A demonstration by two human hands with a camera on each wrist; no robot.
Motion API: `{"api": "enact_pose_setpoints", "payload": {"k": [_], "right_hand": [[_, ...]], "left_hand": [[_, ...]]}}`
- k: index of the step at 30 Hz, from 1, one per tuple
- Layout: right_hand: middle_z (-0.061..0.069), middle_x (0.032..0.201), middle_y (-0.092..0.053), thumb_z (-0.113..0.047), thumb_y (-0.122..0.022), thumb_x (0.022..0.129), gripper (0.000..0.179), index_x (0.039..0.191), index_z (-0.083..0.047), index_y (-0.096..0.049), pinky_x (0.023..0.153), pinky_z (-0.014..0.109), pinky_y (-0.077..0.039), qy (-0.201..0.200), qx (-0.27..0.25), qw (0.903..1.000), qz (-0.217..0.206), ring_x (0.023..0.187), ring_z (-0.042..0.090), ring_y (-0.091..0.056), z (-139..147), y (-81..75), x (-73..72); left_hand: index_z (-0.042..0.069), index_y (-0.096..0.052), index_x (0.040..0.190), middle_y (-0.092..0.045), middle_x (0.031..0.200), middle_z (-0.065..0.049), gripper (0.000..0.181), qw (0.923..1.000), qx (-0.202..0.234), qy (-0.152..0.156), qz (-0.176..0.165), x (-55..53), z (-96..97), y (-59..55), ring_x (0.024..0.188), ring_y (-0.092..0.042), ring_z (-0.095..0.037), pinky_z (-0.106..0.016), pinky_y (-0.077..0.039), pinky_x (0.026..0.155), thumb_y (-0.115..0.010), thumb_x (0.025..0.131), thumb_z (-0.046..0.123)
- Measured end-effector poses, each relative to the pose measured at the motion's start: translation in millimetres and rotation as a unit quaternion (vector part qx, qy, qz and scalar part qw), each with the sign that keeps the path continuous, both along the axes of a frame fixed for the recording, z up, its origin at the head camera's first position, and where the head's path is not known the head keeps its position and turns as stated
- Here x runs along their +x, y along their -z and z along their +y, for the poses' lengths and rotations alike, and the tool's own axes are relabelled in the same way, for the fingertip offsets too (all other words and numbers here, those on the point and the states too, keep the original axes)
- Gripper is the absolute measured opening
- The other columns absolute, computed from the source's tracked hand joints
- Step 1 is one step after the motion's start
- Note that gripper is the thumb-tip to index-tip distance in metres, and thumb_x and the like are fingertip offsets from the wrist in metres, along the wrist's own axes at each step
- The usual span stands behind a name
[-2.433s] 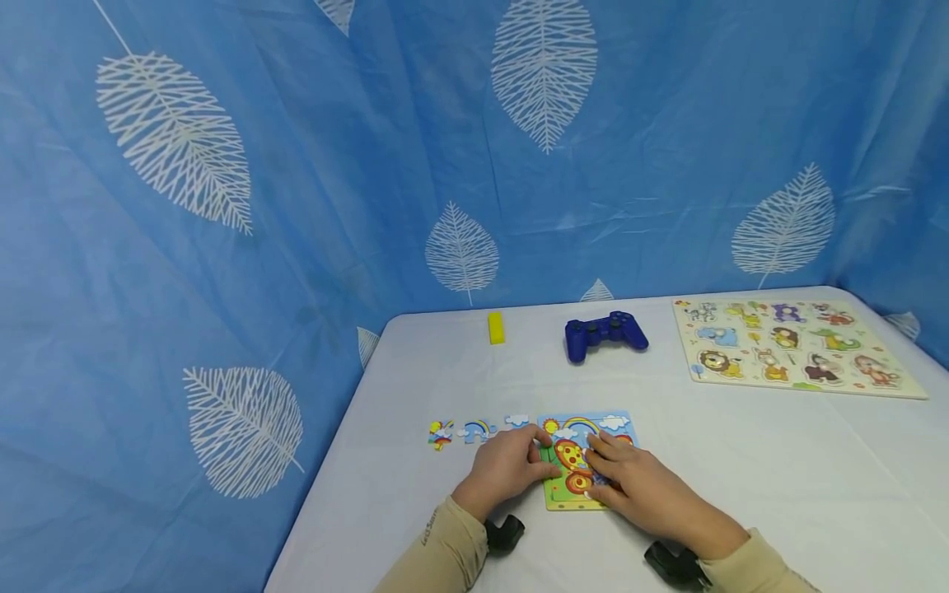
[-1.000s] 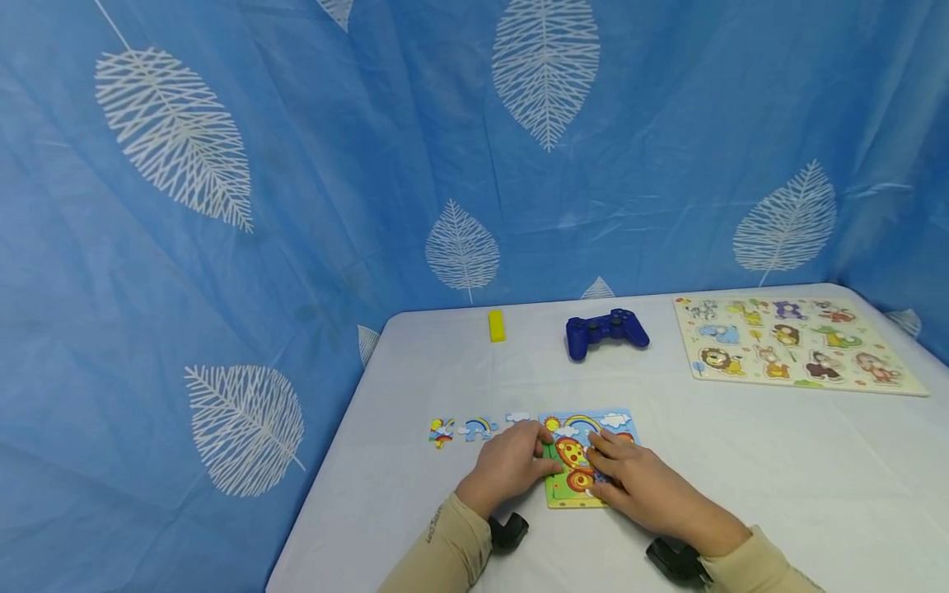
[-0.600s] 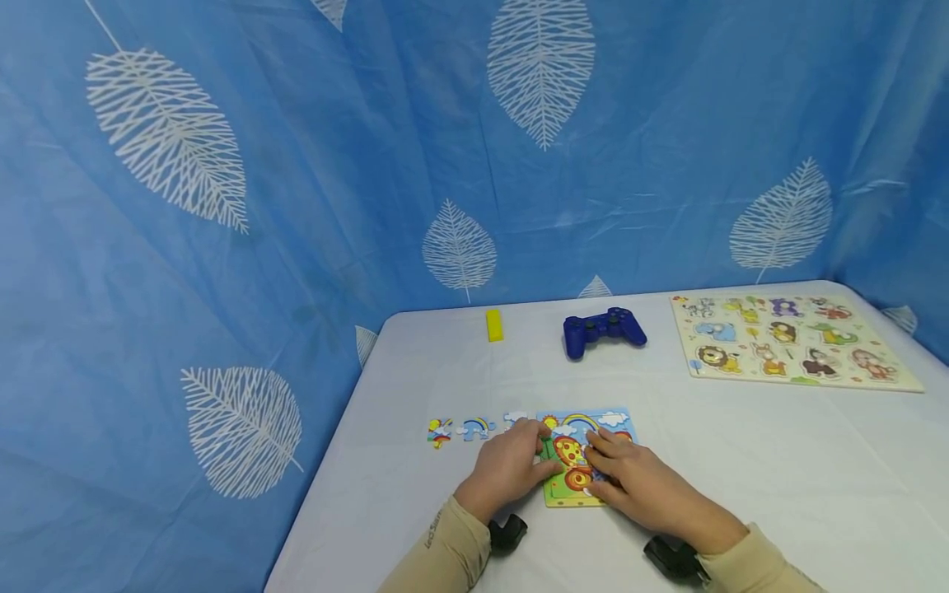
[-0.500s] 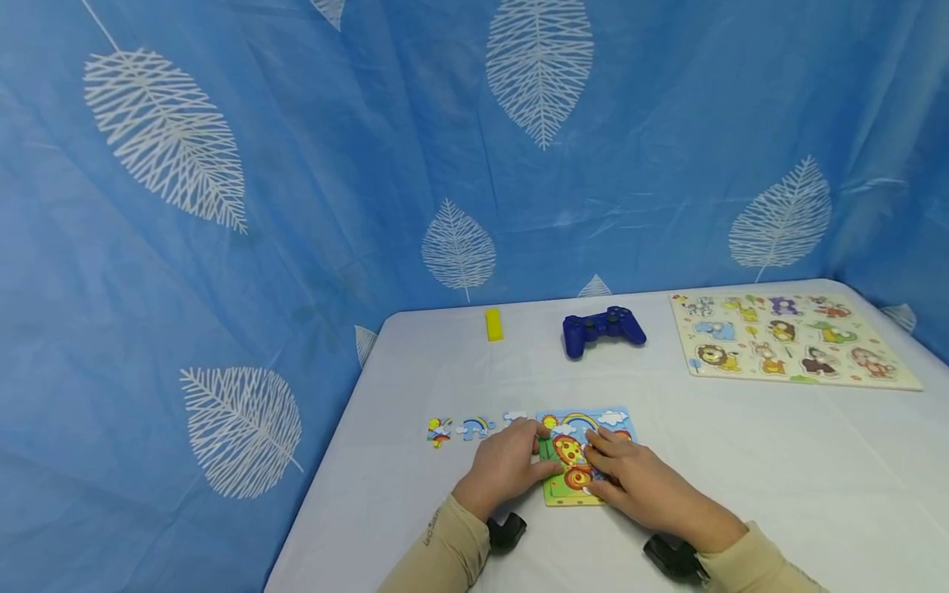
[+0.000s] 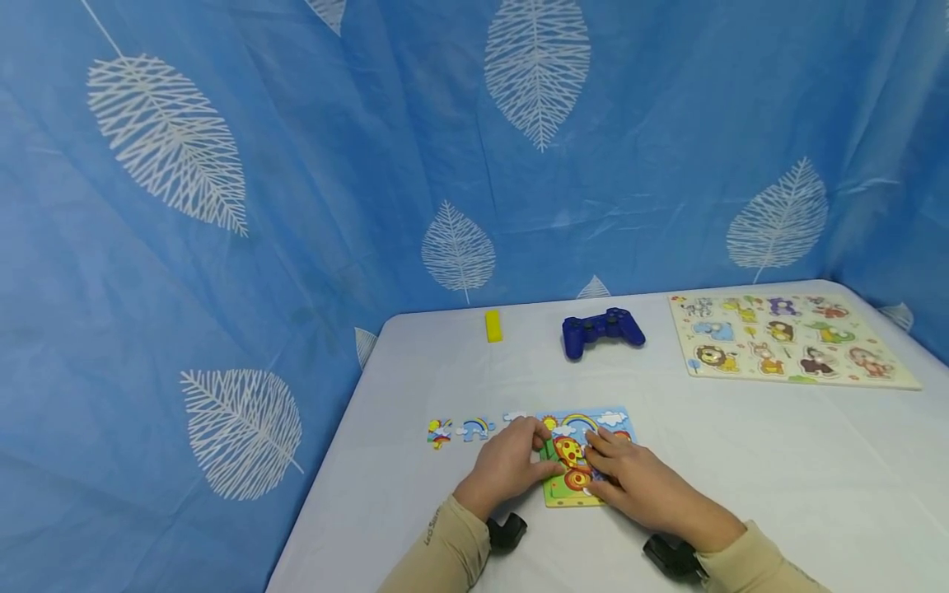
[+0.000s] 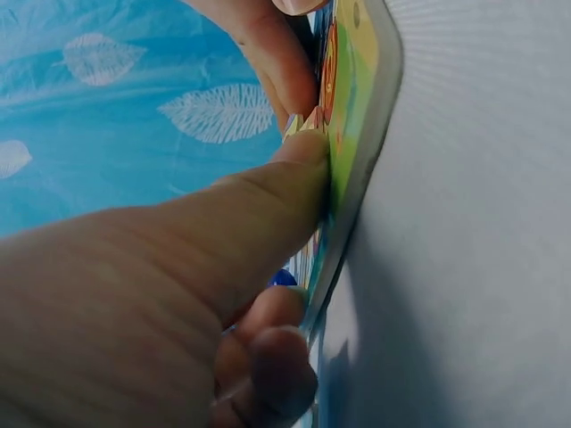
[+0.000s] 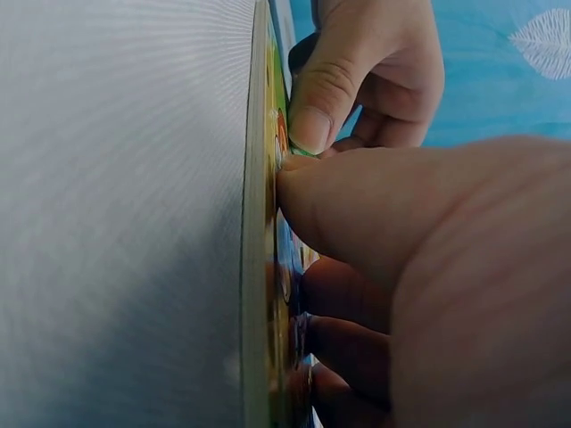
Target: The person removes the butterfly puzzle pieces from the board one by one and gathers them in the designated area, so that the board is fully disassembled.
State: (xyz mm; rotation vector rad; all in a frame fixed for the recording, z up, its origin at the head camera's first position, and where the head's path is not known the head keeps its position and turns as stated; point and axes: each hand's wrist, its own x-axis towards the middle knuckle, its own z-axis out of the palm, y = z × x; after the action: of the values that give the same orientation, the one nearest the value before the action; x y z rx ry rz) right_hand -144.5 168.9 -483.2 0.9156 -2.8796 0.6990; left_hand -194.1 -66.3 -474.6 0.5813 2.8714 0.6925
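A small jigsaw board (image 5: 574,501) with a rainbow, clouds and a yellow and red spotted figure lies on the table. My left hand (image 5: 507,461) grips its left edge, the thumb resting on the printed face and the other fingers curled near the upper corner. My right hand (image 5: 641,486) lies over the right half, fingers spread and thumb low, and hides much of the picture. In the left wrist view a pointed puzzle piece tip (image 6: 308,119) sticks up beside my left thumb. Loose puzzle pieces, one with a rainbow (image 5: 477,429) and one with a sun (image 5: 440,431), lie left.
A third loose piece with clouds (image 5: 516,417) is partly covered by my left hand. Farther back are a yellow block (image 5: 493,326), a blue game controller (image 5: 603,331) and a large animal puzzle board (image 5: 797,342) at the right. A blue curtain (image 5: 371,165) hangs behind the table.
Both hands stay nearly where they were on the board. The yellow spotted part between them looks slightly shifted and tilted compared with half a second ago.
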Motion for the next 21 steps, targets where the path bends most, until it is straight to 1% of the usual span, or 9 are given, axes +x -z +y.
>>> {"api": "enact_pose_setpoints", "payload": {"k": [6,11,14,17,21], "right_hand": [[0.026,0.152,-0.050,-0.037,-0.064,0.102,0.053,0.138,0.003,-0.062,0.109,0.063,-0.040,-0.001,-0.002,1.0000,0.000,0.142,0.049,-0.044,0.4,0.6,0.1],[0.025,0.152,-0.050,-0.037,-0.064,0.102,0.053,0.138,0.002,-0.062,0.109,0.062,-0.041,0.000,-0.002,1.0000,0.001,0.142,0.048,-0.044,0.9,-0.8,0.2],[0.024,0.152,-0.050,-0.037,-0.064,0.102,0.053,0.138,0.002,-0.062,0.108,0.062,-0.041,0.001,-0.002,1.0000,-0.001,0.143,0.048,-0.044,1.1,-0.8,0.1],[0.024,0.153,-0.050,-0.038,-0.064,0.102,0.054,0.138,0.002,-0.062,0.108,0.062,-0.041,0.000,-0.003,1.0000,-0.002,0.143,0.048,-0.043,1.1,0.1,0.2],[0.025,0.152,-0.049,-0.038,-0.064,0.102,0.054,0.138,0.002,-0.062,0.108,0.062,-0.041,-0.001,-0.005,1.0000,0.000,0.142,0.048,-0.044,1.5,1.5,0.5]], "left_hand": [[0.021,-0.061,0.113,-0.061,0.092,0.014,0.044,0.9995,0.031,0.008,-0.006,-3.0,-0.8,3.1,0.076,-0.054,-0.001,-0.023,-0.048,0.071,-0.086,0.083,0.043],[0.018,-0.061,0.114,-0.063,0.086,0.013,0.042,0.9978,0.062,0.019,-0.011,-4.0,-0.8,3.6,0.071,-0.054,0.000,-0.021,-0.048,0.068,-0.087,0.084,0.034],[0.015,-0.063,0.115,-0.063,0.084,0.013,0.038,0.9960,0.085,0.019,-0.018,-3.2,-0.5,4.6,0.068,-0.053,0.000,-0.020,-0.047,0.065,-0.084,0.088,0.031],[0.013,-0.067,0.112,-0.063,0.083,0.013,0.027,0.9943,0.104,0.014,-0.015,-2.3,-0.6,6.1,0.068,-0.052,0.001,-0.019,-0.046,0.063,-0.078,0.093,0.030],[0.017,-0.072,0.105,-0.065,0.084,0.014,0.015,0.9912,0.132,0.007,-0.006,-2.2,-1.7,8.3,0.069,-0.051,0.001,-0.020,-0.045,0.063,-0.069,0.100,0.031]]}}
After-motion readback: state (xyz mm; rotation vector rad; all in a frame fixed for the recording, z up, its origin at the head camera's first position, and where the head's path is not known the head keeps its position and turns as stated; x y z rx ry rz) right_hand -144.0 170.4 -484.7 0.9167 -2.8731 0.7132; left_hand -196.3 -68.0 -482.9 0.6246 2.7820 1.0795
